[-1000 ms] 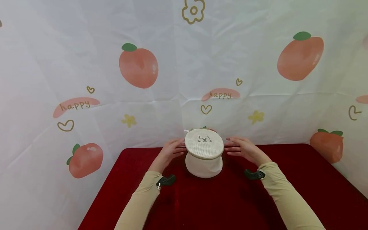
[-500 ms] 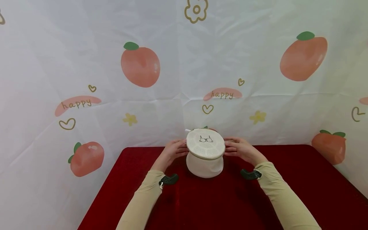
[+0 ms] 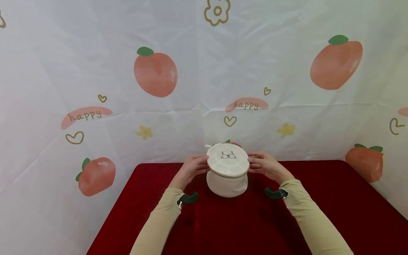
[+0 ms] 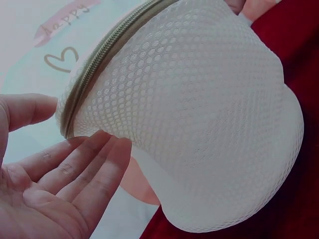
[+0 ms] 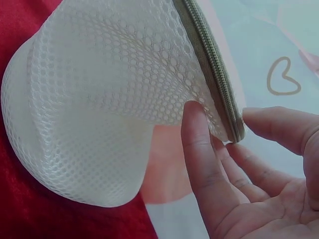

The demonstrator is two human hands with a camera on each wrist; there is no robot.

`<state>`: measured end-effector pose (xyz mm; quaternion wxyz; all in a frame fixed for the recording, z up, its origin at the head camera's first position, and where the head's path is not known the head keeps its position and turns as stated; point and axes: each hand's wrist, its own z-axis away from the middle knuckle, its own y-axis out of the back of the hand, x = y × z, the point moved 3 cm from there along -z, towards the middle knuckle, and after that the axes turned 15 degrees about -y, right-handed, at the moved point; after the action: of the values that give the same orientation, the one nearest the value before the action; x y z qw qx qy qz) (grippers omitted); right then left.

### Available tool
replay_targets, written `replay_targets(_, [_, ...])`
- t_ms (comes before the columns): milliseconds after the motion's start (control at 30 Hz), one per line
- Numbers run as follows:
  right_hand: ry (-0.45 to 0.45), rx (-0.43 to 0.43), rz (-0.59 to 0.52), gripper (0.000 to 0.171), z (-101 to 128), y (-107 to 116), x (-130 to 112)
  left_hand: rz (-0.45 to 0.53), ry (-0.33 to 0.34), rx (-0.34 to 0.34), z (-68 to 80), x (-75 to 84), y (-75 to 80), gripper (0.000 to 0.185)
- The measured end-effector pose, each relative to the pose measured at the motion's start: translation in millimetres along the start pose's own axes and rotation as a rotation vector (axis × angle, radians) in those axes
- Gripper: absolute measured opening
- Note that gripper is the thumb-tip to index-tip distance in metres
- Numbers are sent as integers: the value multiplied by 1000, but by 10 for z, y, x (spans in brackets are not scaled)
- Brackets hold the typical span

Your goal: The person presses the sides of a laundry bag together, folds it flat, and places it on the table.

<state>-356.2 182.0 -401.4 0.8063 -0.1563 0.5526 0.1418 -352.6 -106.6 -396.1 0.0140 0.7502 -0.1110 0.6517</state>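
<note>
A round white mesh laundry bag [image 3: 227, 184] stands on the red cloth, its lid tilted toward me and printed with a small bra drawing. Around the lid's edge runs a khaki zipper [image 4: 99, 57]. My left hand [image 3: 192, 169] pinches the left side of the rim, thumb at the lid edge and fingers [image 4: 89, 174] against the mesh below. On the opposite side, my right hand [image 3: 269, 167] holds the rim likewise, its thumb at the zipper edge and its fingers [image 5: 199, 144] on the mesh side. The bag's far side is hidden.
The red cloth [image 3: 229, 226] covers the table, whose back edge meets a white backdrop [image 3: 197, 71] printed with fruit, hearts and "happy". A white zipper tab [image 3: 208, 146] sticks out at the lid's back left. Black wrist straps [image 3: 189, 198] show on both arms.
Both hands have moved inward from beside the bag to its rim, and the thumbs now meet the lid edge. The bag stays in place; the head view has shifted slightly.
</note>
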Motion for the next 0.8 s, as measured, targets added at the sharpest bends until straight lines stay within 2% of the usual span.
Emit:
replay_targets(467, [3, 39, -9, 54, -20, -32, 43, -44, 21, -1, 15, -29, 20, 31])
replay_targets(800, [10, 62, -5, 51, -27, -42, 90, -32, 19, 20, 43, -59, 47, 36])
